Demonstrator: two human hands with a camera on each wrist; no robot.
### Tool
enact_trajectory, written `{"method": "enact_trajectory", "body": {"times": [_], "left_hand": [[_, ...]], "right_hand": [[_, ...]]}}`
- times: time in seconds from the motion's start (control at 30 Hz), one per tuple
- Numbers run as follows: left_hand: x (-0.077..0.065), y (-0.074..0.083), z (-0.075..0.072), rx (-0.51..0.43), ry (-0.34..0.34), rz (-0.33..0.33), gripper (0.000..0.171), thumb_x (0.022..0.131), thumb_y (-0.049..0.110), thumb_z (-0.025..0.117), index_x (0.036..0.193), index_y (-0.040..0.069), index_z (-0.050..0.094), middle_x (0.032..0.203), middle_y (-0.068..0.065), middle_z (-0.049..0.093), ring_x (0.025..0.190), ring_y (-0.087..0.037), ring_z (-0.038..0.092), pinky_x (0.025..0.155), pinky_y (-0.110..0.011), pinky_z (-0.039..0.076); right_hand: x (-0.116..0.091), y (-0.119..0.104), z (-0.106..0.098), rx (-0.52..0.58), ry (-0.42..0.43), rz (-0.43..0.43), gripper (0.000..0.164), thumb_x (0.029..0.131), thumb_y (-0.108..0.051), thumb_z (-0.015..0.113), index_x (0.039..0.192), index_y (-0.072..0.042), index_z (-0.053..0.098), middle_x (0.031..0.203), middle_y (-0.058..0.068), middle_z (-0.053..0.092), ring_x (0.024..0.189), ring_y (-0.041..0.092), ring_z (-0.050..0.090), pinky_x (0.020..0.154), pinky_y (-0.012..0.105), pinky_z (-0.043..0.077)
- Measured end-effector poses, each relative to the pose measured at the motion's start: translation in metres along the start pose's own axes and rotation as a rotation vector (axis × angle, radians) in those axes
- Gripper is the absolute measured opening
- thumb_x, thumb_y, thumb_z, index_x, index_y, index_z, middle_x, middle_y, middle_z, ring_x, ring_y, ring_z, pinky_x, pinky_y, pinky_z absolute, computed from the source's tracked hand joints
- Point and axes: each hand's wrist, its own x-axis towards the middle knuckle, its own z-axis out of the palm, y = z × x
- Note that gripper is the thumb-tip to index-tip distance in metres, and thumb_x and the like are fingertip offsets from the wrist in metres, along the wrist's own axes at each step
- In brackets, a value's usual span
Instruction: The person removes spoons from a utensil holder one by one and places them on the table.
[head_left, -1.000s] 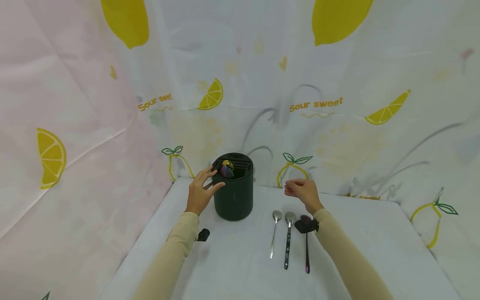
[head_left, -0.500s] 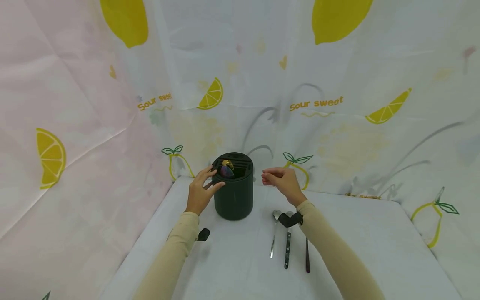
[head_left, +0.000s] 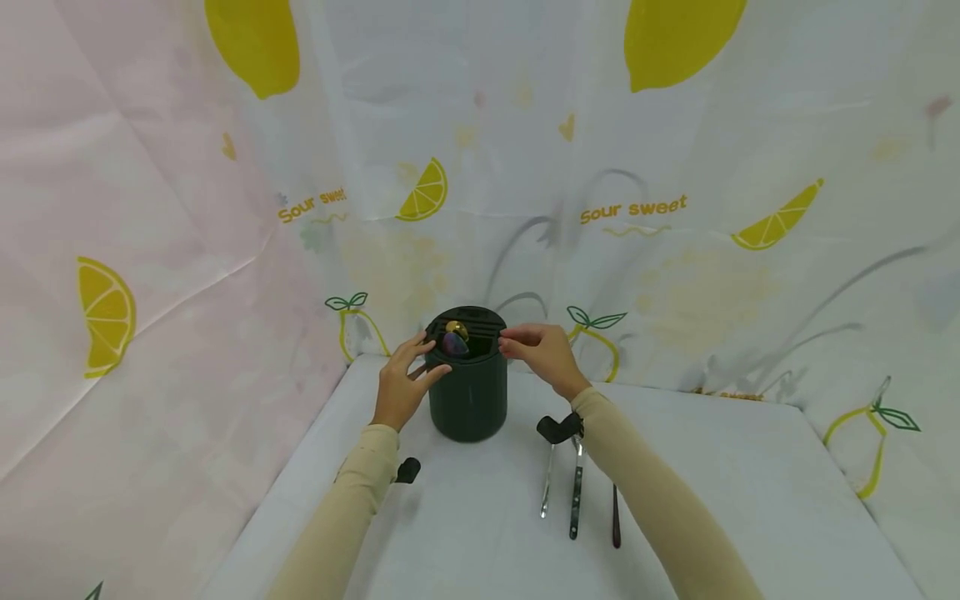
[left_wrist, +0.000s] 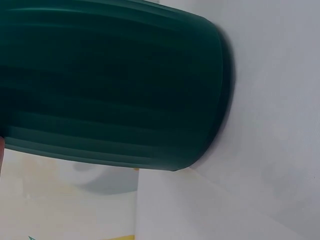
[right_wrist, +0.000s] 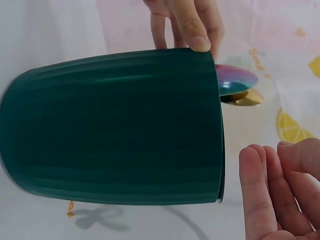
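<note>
A dark green utensil holder (head_left: 467, 404) stands upright on the white table, with a slotted top. A rainbow-coloured spoon head (right_wrist: 237, 80) and a gold one (right_wrist: 250, 98) stick out of it. My left hand (head_left: 397, 383) grips the holder's upper left side, the thumb (right_wrist: 201, 44) near the rim and the other fingers on the far side. Beside the right rim is my right hand (head_left: 549, 357), thumb close to the extended fingers, nothing held. In the right wrist view a gap separates these fingertips (right_wrist: 250, 156) from the holder's top.
Front right on the table lie a silver spoon (head_left: 547, 483), a spoon with a dotted black handle (head_left: 576, 492) and a dark-handled spoon (head_left: 616, 517); the right wrist and sleeve cover their upper ends. A lemon-print cloth (head_left: 495, 150) hangs close behind the holder.
My right hand has moved left, from above the spoons to the holder's right rim. The left hand and the holder have stayed in place.
</note>
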Motion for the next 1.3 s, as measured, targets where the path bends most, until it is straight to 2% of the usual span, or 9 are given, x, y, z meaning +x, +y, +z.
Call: {"method": "enact_trajectory", "body": {"times": [0.23, 0.47, 0.63, 0.73, 0.9, 1.13, 1.3], "left_hand": [[0.0, -0.004, 0.0, 0.014, 0.008, 0.033, 0.051, 0.082, 0.029, 0.079, 0.127, 0.012, 0.065, 0.143, -0.006, 0.049, 0.132, -0.022, 0.046, 0.089, -0.041, 0.057], [0.001, -0.001, -0.001, 0.021, 0.007, 0.041, 0.052, 0.082, 0.03, 0.079, 0.128, 0.011, 0.065, 0.144, -0.007, 0.049, 0.132, -0.023, 0.046, 0.088, -0.039, 0.057], [0.001, -0.001, -0.001, 0.022, 0.012, 0.056, 0.052, 0.081, 0.029, 0.08, 0.127, 0.009, 0.065, 0.143, -0.009, 0.049, 0.131, -0.025, 0.047, 0.086, -0.039, 0.058], [0.001, -0.002, -0.001, 0.018, 0.011, 0.067, 0.051, 0.081, 0.028, 0.08, 0.127, 0.008, 0.065, 0.142, -0.01, 0.05, 0.131, -0.026, 0.047, 0.086, -0.042, 0.058], [0.001, -0.002, -0.002, 0.015, 0.012, 0.063, 0.051, 0.082, 0.028, 0.08, 0.127, 0.008, 0.065, 0.142, -0.01, 0.05, 0.131, -0.027, 0.047, 0.085, -0.047, 0.057], [0.001, -0.003, -0.001, 0.011, 0.011, 0.059, 0.051, 0.081, 0.027, 0.08, 0.127, 0.009, 0.066, 0.143, -0.009, 0.05, 0.131, -0.026, 0.047, 0.086, -0.043, 0.058], [0.001, -0.003, 0.0, 0.01, 0.014, 0.064, 0.05, 0.081, 0.026, 0.08, 0.126, 0.008, 0.066, 0.142, -0.01, 0.05, 0.13, -0.027, 0.048, 0.086, -0.042, 0.058]], "right_hand": [[0.008, 0.001, 0.016, -0.001, 0.01, -0.023, 0.022, 0.09, -0.006, 0.07, 0.11, 0.005, 0.071, 0.103, 0.017, 0.071, 0.093, 0.025, 0.07, 0.083, 0.032, 0.059], [0.009, 0.003, 0.025, -0.105, 0.046, -0.079, 0.023, 0.091, -0.01, 0.071, 0.111, 0.0, 0.072, 0.104, 0.012, 0.073, 0.098, 0.022, 0.069, 0.082, 0.027, 0.059], [0.015, 0.006, 0.033, -0.081, 0.034, -0.091, 0.027, 0.091, -0.01, 0.07, 0.114, 0.003, 0.07, 0.109, 0.017, 0.07, 0.101, 0.029, 0.068, 0.085, 0.03, 0.058], [0.021, 0.009, 0.038, -0.095, 0.044, -0.102, 0.027, 0.09, -0.01, 0.071, 0.114, 0.002, 0.071, 0.109, 0.016, 0.071, 0.1, 0.029, 0.068, 0.085, 0.031, 0.058], [0.028, 0.011, 0.044, -0.164, 0.06, -0.094, 0.022, 0.088, -0.012, 0.074, 0.109, -0.004, 0.075, 0.105, 0.008, 0.073, 0.094, 0.019, 0.069, 0.081, 0.026, 0.059], [0.033, 0.01, 0.05, -0.244, 0.068, -0.109, 0.02, 0.088, -0.011, 0.075, 0.106, -0.005, 0.076, 0.101, 0.008, 0.074, 0.091, 0.019, 0.07, 0.079, 0.029, 0.06], [0.036, 0.012, 0.053, -0.28, 0.083, -0.085, 0.019, 0.088, -0.015, 0.075, 0.105, -0.007, 0.076, 0.1, 0.005, 0.074, 0.09, 0.017, 0.07, 0.078, 0.028, 0.06]]}}
